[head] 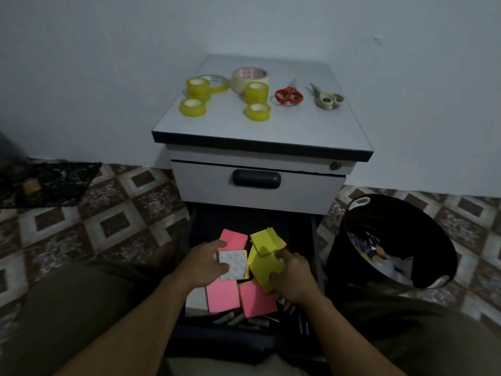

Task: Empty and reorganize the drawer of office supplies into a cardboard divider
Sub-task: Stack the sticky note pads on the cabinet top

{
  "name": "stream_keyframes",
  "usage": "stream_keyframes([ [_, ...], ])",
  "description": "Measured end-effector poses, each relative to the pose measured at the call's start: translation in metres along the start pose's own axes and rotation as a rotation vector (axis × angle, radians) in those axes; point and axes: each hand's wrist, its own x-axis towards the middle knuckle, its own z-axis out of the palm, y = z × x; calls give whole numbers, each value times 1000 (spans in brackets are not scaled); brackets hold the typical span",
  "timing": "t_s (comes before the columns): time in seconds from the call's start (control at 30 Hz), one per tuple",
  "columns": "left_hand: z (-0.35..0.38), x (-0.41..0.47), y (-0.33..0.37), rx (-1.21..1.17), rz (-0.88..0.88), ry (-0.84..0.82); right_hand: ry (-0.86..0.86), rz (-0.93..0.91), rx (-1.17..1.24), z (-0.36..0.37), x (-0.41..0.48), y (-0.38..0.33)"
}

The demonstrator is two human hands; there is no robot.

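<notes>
The bottom drawer (195,226) of a small cabinet is pulled open below me. Inside lie pink sticky-note pads (222,295), yellow pads (267,241) and several dark pens (238,318) along the front. My left hand (204,263) grips a white pad (233,264) over the drawer. My right hand (291,278) grips a yellow pad (264,267) beside it. No cardboard divider is in view.
On the cabinet top (311,131) sit several yellow tape rolls (193,106), a wide beige tape roll (250,78), red scissors (289,95) and beige scissors (328,97). A black bin (393,241) with scraps stands to the right. The upper drawer (256,185) is shut.
</notes>
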Motion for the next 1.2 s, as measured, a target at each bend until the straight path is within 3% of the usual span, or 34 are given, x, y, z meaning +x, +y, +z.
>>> stream_keyframes([
  [0.33,56,16,-17,188,-50,159,48,112,-54,32,10,14],
  [0.6,51,23,-10,82,-152,349,138,173,273,29,21,11],
  [0.77,27,20,-4,-163,-183,298,-35,170,384,18,29,9],
  [0.87,13,16,-4,-193,-195,250,-187,75,226,20,25,8],
  [0.93,9,15,-8,-210,-252,145,-193,9,116,24,23,7],
  [1.07,11,5,-19,-107,-345,89,-179,-7,48,28,15,7],
  [1.2,18,-4,-23,150,-338,24,-182,32,22,29,11,9],
])
